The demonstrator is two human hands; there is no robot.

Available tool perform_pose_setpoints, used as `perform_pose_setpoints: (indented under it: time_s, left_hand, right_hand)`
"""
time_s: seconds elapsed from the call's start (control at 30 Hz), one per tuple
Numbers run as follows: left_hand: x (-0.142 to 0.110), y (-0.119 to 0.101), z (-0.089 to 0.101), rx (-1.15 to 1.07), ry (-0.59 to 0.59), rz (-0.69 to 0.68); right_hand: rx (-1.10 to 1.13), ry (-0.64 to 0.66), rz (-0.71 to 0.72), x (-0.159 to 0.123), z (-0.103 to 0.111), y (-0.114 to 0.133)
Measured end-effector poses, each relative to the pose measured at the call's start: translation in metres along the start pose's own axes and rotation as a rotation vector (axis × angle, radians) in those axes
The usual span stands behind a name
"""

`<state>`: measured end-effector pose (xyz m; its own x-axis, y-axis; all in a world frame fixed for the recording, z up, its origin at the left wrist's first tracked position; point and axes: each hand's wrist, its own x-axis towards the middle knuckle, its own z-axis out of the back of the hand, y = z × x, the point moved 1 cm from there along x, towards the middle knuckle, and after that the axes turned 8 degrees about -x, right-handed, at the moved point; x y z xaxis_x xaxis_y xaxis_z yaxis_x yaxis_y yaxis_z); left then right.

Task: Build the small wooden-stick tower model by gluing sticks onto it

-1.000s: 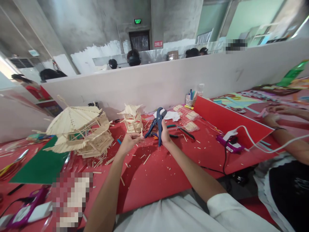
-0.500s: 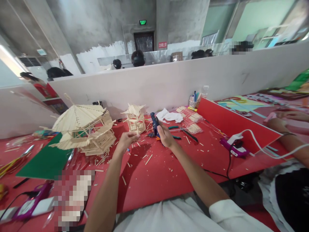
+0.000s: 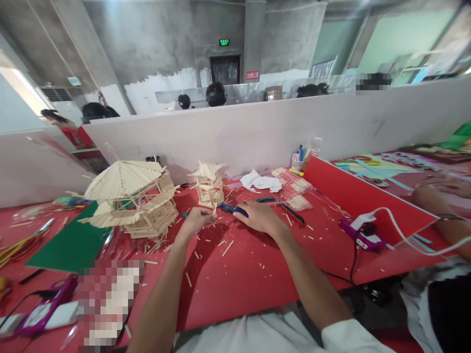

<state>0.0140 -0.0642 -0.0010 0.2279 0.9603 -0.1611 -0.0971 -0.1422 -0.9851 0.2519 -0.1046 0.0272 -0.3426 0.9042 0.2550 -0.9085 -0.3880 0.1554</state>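
Observation:
My left hand (image 3: 196, 221) is closed in a pinch on a small wooden stick (image 3: 215, 208), which stands up from the fingertips. Just behind it is a small pavilion model (image 3: 209, 184) built of pale sticks. My right hand (image 3: 262, 216) is low over the table, its fingers around a dark blue glue gun (image 3: 232, 209) that lies on its side, pointing left. The palm hides part of the gun. To the left stands a larger stick pavilion (image 3: 128, 196) with a wide, sloped roof.
Stick scraps litter the red table (image 3: 228, 284). Pliers (image 3: 294, 213), a white cloth (image 3: 260, 181) and bagged sticks (image 3: 298, 196) lie behind my right hand. A red board (image 3: 364, 201) stands at right, beside a purple power strip (image 3: 362, 235). Another person's arm (image 3: 429, 201) is beyond it.
My right hand has turned over and lowered the glue gun from upright to lying flat. My left hand stays near the small pavilion, still pinching the stick.

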Motion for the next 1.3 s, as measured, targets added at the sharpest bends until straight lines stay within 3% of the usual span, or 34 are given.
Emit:
perform_pose_setpoints:
  time_s: [0.6, 1.13, 1.3]
  left_hand:
    - [-0.007, -0.001, -0.004, 0.074, 0.184, 0.154]
    - [-0.004, 0.003, 0.0, 0.038, 0.209, 0.185]
    - [-0.004, 0.004, 0.0, 0.042, 0.207, 0.178]
  right_hand:
    - [0.069, 0.162, 0.037, 0.001, -0.006, 0.019]
    - [0.179, 0.195, 0.023, 0.0, -0.007, 0.018]
    - [0.109, 0.215, 0.053, 0.0, -0.006, 0.019]
